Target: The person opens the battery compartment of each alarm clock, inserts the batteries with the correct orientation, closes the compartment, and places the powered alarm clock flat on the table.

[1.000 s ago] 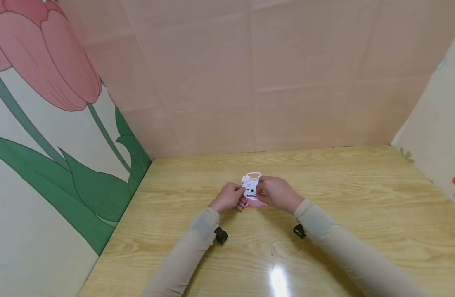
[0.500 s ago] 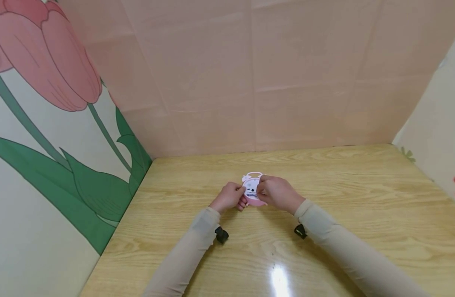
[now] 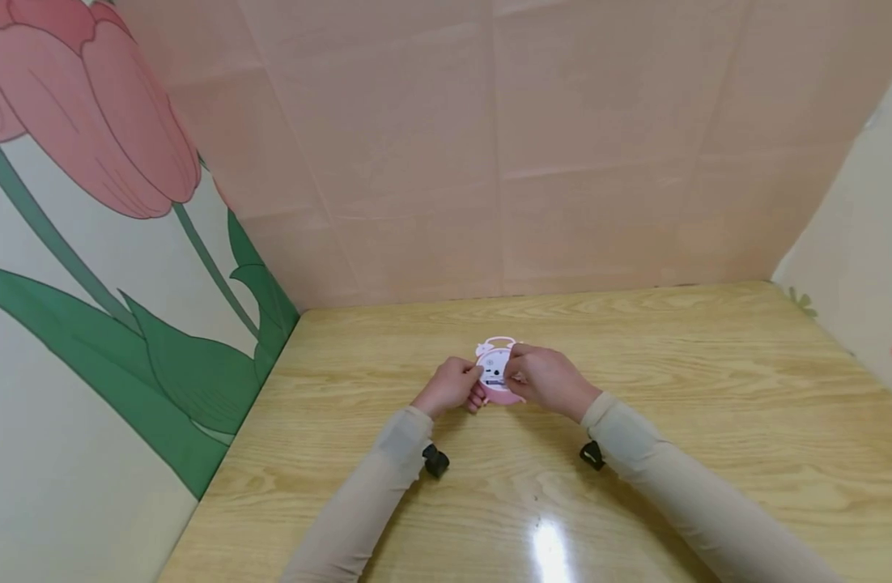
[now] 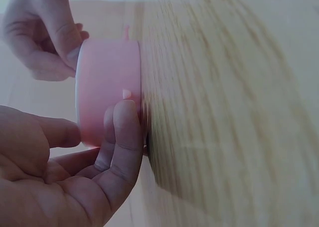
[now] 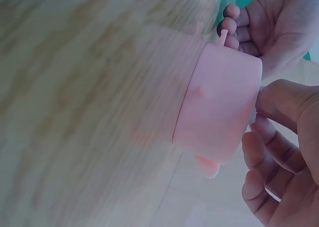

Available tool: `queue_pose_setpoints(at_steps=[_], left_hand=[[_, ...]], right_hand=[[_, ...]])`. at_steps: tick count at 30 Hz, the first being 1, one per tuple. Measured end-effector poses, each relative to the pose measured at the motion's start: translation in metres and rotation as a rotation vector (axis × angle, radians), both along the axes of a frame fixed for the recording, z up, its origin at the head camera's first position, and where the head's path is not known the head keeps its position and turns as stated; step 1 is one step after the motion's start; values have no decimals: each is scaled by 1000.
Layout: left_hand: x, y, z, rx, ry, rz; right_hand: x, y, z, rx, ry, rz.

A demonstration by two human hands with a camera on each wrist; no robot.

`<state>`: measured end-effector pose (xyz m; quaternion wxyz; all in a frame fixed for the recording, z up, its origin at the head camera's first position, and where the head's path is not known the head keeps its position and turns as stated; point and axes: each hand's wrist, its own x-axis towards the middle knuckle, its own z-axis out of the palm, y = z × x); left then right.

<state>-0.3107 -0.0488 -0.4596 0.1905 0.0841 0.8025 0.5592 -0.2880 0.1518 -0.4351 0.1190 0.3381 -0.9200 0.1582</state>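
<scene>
A pink alarm clock (image 3: 501,397) with a white back panel (image 3: 492,361) lies back up on the wooden table. Its handle and one bell stick out at the far end. My left hand (image 3: 449,385) grips the clock's left side; in the left wrist view its fingers curl around the pink casing (image 4: 109,82). Over the right part of the back, my right hand (image 3: 553,380) pinches with thumb and fingers. A small pale piece (image 5: 252,115) shows between those fingers in the right wrist view; its kind is unclear. A dark strip (image 3: 495,382) lies across the lower back panel.
The wooden table (image 3: 708,364) spreads out around the clock. A pinkish covered wall (image 3: 526,162) rises behind it, and a wall with painted tulips (image 3: 118,121) borders the left. Black camera straps (image 3: 435,461) hang below the wrists.
</scene>
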Motion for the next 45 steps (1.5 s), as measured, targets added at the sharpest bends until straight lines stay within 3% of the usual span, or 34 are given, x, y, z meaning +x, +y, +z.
queue_pose_setpoints(at_steps=[14, 16, 22, 26, 32, 45], left_hand=[[0, 0, 5, -31, -25, -25], [1, 0, 7, -50, -30, -35], [3, 0, 13, -66, -25, -42], [3, 0, 13, -66, -23, -39], [4, 0, 13, -84, -36, -35], [1, 3, 9, -65, -24, -26]], right_hand=[[-4, 1, -1, -21, -42, -12], [-5, 0, -2, -66, -82, -15], [-10, -1, -1, -264, -314, -79], [-13, 0, -1, -310, -392, -107], [-15, 2, -4, -345, -480, -138], [-14, 0, -2, -386, -556, -196]])
